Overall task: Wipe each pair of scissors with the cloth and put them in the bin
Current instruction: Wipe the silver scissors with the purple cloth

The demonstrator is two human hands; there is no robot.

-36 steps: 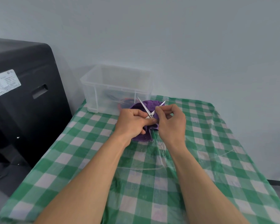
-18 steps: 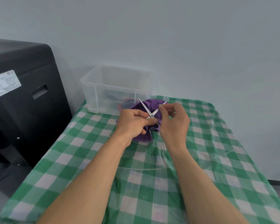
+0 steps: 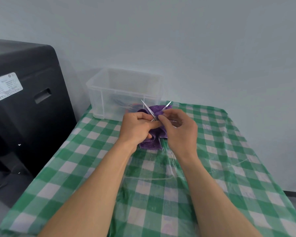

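A small pair of steel scissors (image 3: 148, 109) stands with its blades spread in a V, tips pointing up and away from me. My left hand (image 3: 137, 128) grips the scissors at the handles, which are hidden inside the hand. A purple cloth (image 3: 154, 139) bunches under and behind both hands. My right hand (image 3: 178, 132) pinches a fold of that cloth against the right blade near the pivot. Just behind stands the clear plastic bin (image 3: 125, 94), with several coloured scissors dimly visible through its wall.
A green and white checked tablecloth (image 3: 161, 194) covers the table, under a wrinkled clear plastic sheet. A large black machine (image 3: 22, 103) stands to the left of the table. A plain pale wall rises behind the bin.
My right hand has slid with the cloth down the right blade, from near the tip toward the pivot. The left hand and the scissors have hardly moved.
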